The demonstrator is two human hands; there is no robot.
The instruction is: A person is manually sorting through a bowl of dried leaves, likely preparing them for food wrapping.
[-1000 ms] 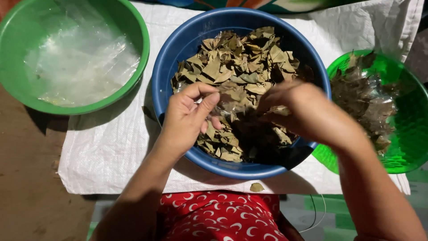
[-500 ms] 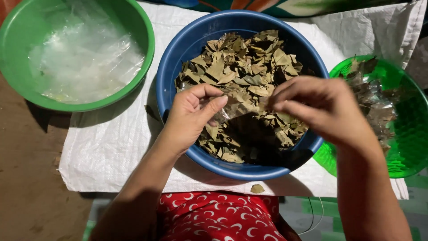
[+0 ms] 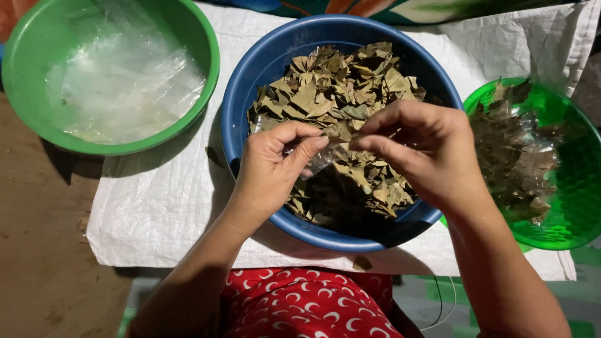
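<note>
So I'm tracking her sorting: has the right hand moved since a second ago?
Yes. The right hand rose off the leaves toward the left hand, over the blue bowl.

White woven sheet over brown floor, strong light from above, dark shadows
</note>
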